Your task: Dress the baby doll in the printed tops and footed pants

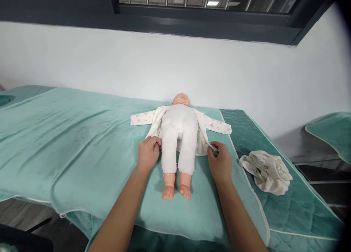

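A baby doll (179, 124) with a white cloth body lies on its back, head toward the wall and bare feet toward me. A white baby shirt (218, 126) with a small print is spread open beneath it, its sleeves stretched out to both sides; whether the doll's arms are inside them I cannot tell. My left hand (148, 153) is closed on the shirt's lower left edge, beside the doll's hip. On the other side, my right hand (220, 160) pinches the lower right corner of the shirt and draws it outward.
A light green blanket (82, 146) covers the bed under the doll. To the right, a crumpled white printed cloth (267, 171) lies on a darker green quilted cover (296, 208). Behind stands a white wall (153, 62) below a dark window frame (192, 23).
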### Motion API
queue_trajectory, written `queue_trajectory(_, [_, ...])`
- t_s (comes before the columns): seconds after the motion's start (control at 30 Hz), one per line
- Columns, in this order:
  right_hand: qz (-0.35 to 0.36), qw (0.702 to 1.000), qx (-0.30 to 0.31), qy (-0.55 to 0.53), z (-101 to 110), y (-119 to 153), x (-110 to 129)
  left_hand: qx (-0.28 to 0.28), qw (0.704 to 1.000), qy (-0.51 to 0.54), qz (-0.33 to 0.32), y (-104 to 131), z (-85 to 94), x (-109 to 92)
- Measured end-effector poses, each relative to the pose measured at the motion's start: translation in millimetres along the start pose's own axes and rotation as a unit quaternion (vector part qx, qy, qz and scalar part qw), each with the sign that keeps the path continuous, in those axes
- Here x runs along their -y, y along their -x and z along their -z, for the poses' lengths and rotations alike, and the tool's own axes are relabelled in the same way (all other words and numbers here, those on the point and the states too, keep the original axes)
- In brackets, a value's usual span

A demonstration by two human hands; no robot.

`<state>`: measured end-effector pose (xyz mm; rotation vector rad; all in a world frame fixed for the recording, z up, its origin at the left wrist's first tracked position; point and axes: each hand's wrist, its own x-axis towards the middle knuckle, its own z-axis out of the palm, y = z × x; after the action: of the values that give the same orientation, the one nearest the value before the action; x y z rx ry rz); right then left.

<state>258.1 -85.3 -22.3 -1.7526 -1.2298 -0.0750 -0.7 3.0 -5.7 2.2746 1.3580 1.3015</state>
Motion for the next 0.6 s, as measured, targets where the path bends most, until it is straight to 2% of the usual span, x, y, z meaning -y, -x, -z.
queue_trajectory(0.2, [-0.021, 1.0, 0.0, 0.013, -1.7, 0.3, -1.2, -0.027, 1.0, 0.014, -0.008, 0.6, 0.2, 0.3])
queue_trajectory(0.43, [-0.102, 0.994, 0.012, -0.029, 0.7, -2.0, -0.8, -0.057, 0.998, 0.03, -0.022, 1.4, 2.7, 1.3])
queue_trajectory(0.6, [-0.127, 0.99, 0.023, -0.057, 1.9, -0.8, 1.5, -0.037, 0.999, 0.012, -0.017, 4.6, 2.6, 2.8])
